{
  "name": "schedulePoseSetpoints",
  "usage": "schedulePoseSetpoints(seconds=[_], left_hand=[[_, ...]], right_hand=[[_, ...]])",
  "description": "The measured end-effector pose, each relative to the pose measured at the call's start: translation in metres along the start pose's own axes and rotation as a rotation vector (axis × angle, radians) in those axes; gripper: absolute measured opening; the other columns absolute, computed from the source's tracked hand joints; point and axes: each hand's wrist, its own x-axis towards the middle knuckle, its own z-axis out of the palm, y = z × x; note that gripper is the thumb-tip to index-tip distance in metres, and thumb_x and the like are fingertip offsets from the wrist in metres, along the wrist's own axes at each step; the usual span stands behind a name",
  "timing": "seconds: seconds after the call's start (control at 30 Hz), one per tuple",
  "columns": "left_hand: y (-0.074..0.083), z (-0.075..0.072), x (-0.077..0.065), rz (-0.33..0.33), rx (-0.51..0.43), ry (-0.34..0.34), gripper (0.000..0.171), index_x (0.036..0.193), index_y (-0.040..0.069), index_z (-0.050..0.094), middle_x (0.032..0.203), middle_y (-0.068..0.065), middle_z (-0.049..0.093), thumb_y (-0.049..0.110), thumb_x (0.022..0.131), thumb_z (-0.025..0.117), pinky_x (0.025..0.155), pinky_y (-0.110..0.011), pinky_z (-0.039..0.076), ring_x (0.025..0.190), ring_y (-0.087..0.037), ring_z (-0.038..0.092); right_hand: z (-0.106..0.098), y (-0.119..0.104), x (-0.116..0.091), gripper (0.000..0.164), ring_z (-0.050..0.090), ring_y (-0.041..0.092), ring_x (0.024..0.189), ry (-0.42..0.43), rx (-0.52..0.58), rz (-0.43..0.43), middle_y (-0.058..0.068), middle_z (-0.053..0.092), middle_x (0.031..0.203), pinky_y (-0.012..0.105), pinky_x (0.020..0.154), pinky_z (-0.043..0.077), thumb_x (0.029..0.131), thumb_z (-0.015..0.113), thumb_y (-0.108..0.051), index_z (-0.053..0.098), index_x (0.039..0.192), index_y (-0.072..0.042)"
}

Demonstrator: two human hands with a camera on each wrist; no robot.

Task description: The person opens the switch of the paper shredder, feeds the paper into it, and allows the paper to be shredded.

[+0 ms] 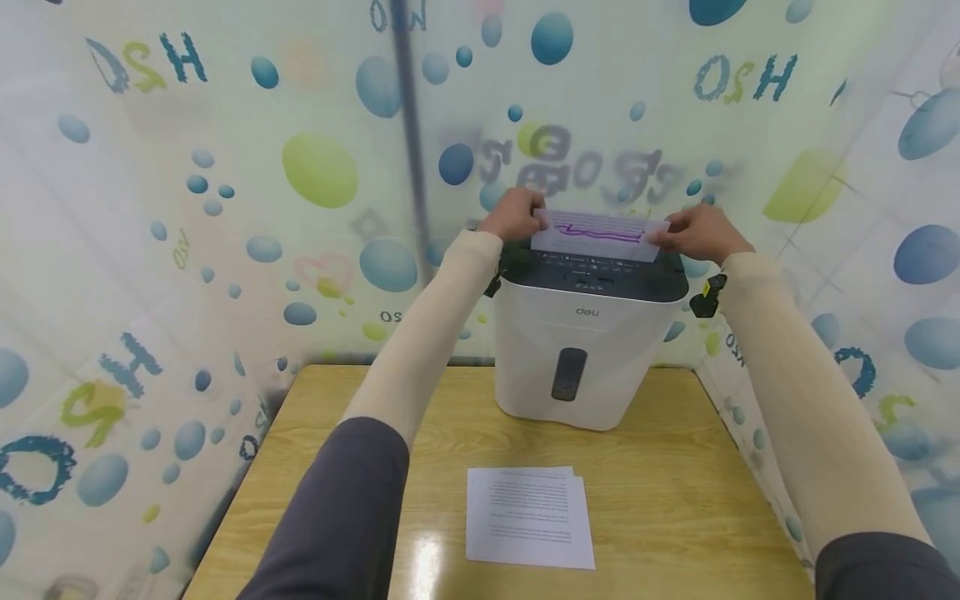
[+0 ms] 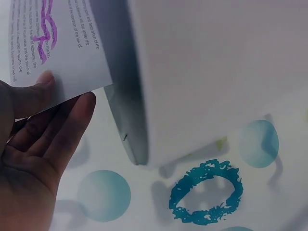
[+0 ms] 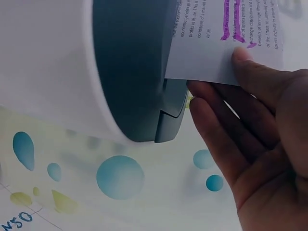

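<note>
A printed sheet of paper [image 1: 592, 234] with purple marker strokes stands upright in the top of a white paper shredder [image 1: 577, 333] with a dark lid. Its lower edge is hidden at the lid. My left hand [image 1: 514, 215] pinches the sheet's left edge, thumb on the printed face in the left wrist view, with fingers [image 2: 82, 113] behind. At the opposite edge my right hand [image 1: 703, 232] pinches it too; the right wrist view shows that thumb [image 3: 245, 57] near the purple strokes.
The shredder stands at the back of a wooden table [image 1: 360, 500]. Nearer the front lies a small stack of printed sheets [image 1: 528, 521], slightly fanned. Patterned curtains [image 1: 315, 108] with blue and green dots close in behind and at both sides.
</note>
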Motion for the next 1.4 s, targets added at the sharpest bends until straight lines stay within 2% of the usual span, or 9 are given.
schedulePoseSetpoints(seconds=[0.17, 0.27, 0.37, 0.5, 0.67, 0.83, 1.03, 1.23, 1.4], left_hand=[[-0.004, 0.003, -0.001, -0.013, 0.001, -0.044, 0.017, 0.103, 0.006, 0.072, 0.100, -0.008, 0.067, 0.019, 0.103, 0.061, 0.076, -0.030, 0.045, 0.084, -0.019, 0.053], [-0.003, 0.001, -0.002, -0.032, -0.016, -0.066, 0.023, 0.111, 0.008, 0.074, 0.108, -0.008, 0.071, 0.026, 0.103, 0.062, 0.084, -0.032, 0.052, 0.094, -0.019, 0.063], [-0.002, -0.002, -0.004, -0.048, -0.040, -0.091, 0.030, 0.120, 0.010, 0.073, 0.120, -0.007, 0.072, 0.033, 0.102, 0.064, 0.094, -0.036, 0.054, 0.108, -0.020, 0.066], [-0.003, -0.006, -0.007, -0.050, -0.050, -0.116, 0.043, 0.133, 0.013, 0.067, 0.135, -0.008, 0.066, 0.041, 0.100, 0.065, 0.103, -0.039, 0.052, 0.122, -0.022, 0.063], [-0.005, -0.009, -0.013, -0.029, -0.068, -0.127, 0.066, 0.149, 0.017, 0.052, 0.154, -0.011, 0.050, 0.054, 0.096, 0.065, 0.114, -0.044, 0.044, 0.141, -0.026, 0.049], [-0.004, -0.009, -0.020, 0.002, -0.058, -0.140, 0.086, 0.159, 0.021, 0.037, 0.167, -0.007, 0.033, 0.066, 0.091, 0.064, 0.121, -0.047, 0.035, 0.153, -0.028, 0.034], [-0.002, -0.010, -0.038, -0.020, -0.012, -0.111, 0.100, 0.165, 0.033, 0.018, 0.174, -0.003, 0.008, 0.076, 0.086, 0.062, 0.125, -0.056, 0.025, 0.162, -0.026, 0.010], [-0.006, -0.007, -0.061, 0.017, 0.028, -0.025, 0.105, 0.164, 0.040, 0.011, 0.174, -0.003, 0.003, 0.079, 0.083, 0.064, 0.123, -0.060, 0.028, 0.162, -0.028, 0.009], [-0.014, -0.005, -0.079, 0.036, 0.071, 0.044, 0.108, 0.163, 0.046, 0.005, 0.175, -0.002, 0.002, 0.083, 0.080, 0.063, 0.124, -0.062, 0.023, 0.161, -0.033, 0.006]], right_hand=[[0.000, -0.001, -0.001, 0.054, 0.065, 0.043, 0.111, -0.038, -0.029, -0.007, 0.028, 0.069, 0.123, 0.061, 0.100, 0.049, 0.102, 0.061, -0.041, 0.065, 0.130, 0.005], [-0.003, -0.004, -0.002, 0.054, 0.067, 0.042, 0.108, -0.057, -0.058, -0.021, 0.027, 0.071, 0.120, 0.060, 0.098, 0.050, 0.104, 0.058, -0.042, 0.064, 0.132, 0.004], [-0.004, -0.008, -0.002, 0.055, 0.066, 0.042, 0.109, -0.082, -0.070, -0.024, 0.028, 0.069, 0.123, 0.060, 0.099, 0.050, 0.104, 0.056, -0.044, 0.062, 0.135, 0.001], [-0.004, -0.014, -0.003, 0.060, 0.058, 0.047, 0.124, -0.118, -0.088, -0.029, 0.030, 0.059, 0.139, 0.064, 0.105, 0.045, 0.103, 0.056, -0.048, 0.056, 0.144, -0.005], [-0.001, -0.018, -0.006, 0.075, 0.041, 0.050, 0.142, -0.137, -0.076, -0.053, 0.029, 0.041, 0.158, 0.068, 0.112, 0.037, 0.100, 0.059, -0.054, 0.040, 0.156, -0.008], [0.002, -0.020, -0.015, 0.096, 0.027, 0.051, 0.150, -0.098, -0.090, -0.043, 0.026, 0.022, 0.167, 0.074, 0.114, 0.028, 0.093, 0.059, -0.068, 0.024, 0.164, -0.014], [0.008, -0.020, -0.028, 0.103, 0.008, 0.049, 0.157, -0.011, -0.055, -0.083, 0.019, 0.003, 0.173, 0.076, 0.118, 0.016, 0.091, 0.062, -0.069, 0.009, 0.167, -0.023], [0.014, -0.018, -0.047, 0.107, -0.008, 0.046, 0.158, 0.081, -0.065, -0.099, 0.013, -0.013, 0.173, 0.080, 0.115, 0.010, 0.089, 0.063, -0.070, 0.002, 0.167, -0.028], [0.020, -0.015, -0.065, 0.108, -0.008, 0.048, 0.158, 0.164, -0.058, -0.101, 0.007, -0.016, 0.173, 0.082, 0.113, 0.011, 0.087, 0.065, -0.071, 0.001, 0.166, -0.033]])
